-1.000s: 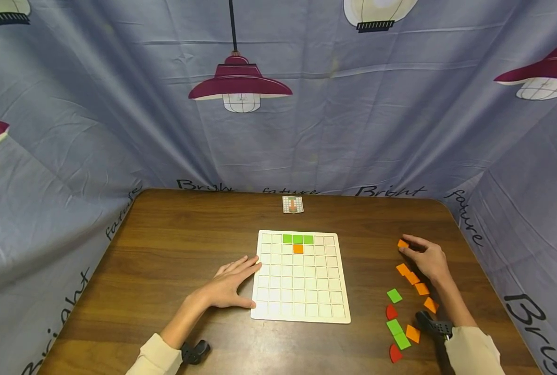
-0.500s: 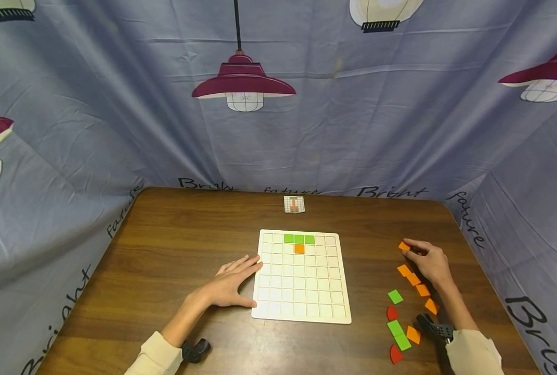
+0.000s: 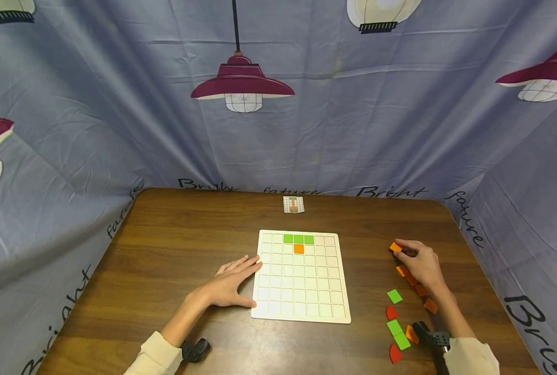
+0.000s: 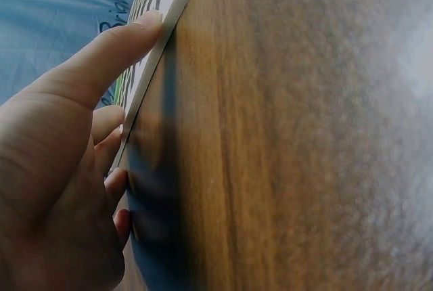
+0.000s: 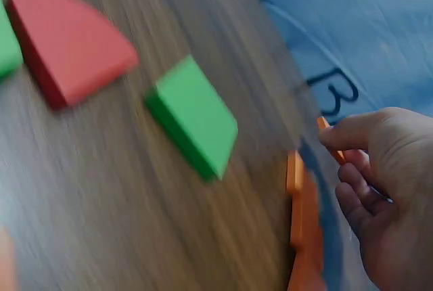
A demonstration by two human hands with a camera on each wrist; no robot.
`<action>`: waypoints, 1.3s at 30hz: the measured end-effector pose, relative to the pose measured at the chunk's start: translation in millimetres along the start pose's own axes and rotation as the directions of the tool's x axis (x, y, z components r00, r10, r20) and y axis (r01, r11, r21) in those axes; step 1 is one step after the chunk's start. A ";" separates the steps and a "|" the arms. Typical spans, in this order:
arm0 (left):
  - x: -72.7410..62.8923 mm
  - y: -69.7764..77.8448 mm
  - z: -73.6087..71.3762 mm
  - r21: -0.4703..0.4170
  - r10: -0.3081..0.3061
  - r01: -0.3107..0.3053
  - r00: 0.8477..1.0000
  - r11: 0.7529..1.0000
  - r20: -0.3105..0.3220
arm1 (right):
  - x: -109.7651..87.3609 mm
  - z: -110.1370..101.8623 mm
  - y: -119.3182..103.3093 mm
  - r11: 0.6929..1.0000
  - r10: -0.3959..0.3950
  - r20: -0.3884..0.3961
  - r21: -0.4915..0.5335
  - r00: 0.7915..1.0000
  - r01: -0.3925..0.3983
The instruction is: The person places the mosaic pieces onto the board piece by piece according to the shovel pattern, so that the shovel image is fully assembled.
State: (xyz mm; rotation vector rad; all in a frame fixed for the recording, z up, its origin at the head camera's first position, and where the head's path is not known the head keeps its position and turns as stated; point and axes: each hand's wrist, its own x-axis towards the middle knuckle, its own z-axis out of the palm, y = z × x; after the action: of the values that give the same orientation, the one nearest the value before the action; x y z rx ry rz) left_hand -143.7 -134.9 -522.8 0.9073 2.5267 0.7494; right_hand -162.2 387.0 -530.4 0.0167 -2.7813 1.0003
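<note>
My right hand (image 3: 421, 263) pinches an orange square block (image 3: 395, 247) between thumb and fingers, right of the board. In the right wrist view that block (image 5: 331, 141) shows as a thin orange edge at the thumb tip. Spread out at the left edge of a white gridded board (image 3: 301, 291), my left hand (image 3: 226, 287) touches its rim with thumb and fingertips. In the left wrist view, the thumb (image 4: 145, 27) lies on the board's edge. Three green squares (image 3: 298, 239) form a row near the board's top, with one orange square (image 3: 299, 249) directly below the middle one.
Under my right forearm lie several orange blocks (image 3: 421, 290), partly in shadow. Left of them are green squares (image 3: 394, 296) and red quarter-round blocks (image 3: 395, 353). A small pattern card (image 3: 293, 204) lies behind the board on the wooden table (image 3: 175, 224). A printed curtain (image 3: 306, 140) surrounds the table.
My right hand has moved a little left with the orange block, its shadow now falling over the loose orange blocks. The left hand and the board stay in place.
</note>
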 end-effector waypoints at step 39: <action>0.2 -0.8 1.0 0.010 0.002 -0.002 1.000 1.000 -0.002 | 7.2 112.3 -152.6 0.933 -0.295 0.223 0.275 0.929 0.230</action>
State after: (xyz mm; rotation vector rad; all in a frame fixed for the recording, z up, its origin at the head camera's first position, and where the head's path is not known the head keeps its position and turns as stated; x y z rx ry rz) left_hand -143.7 -135.0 -524.0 0.9134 2.5338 0.7391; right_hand -177.3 198.4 -517.8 0.5845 -2.7522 1.3421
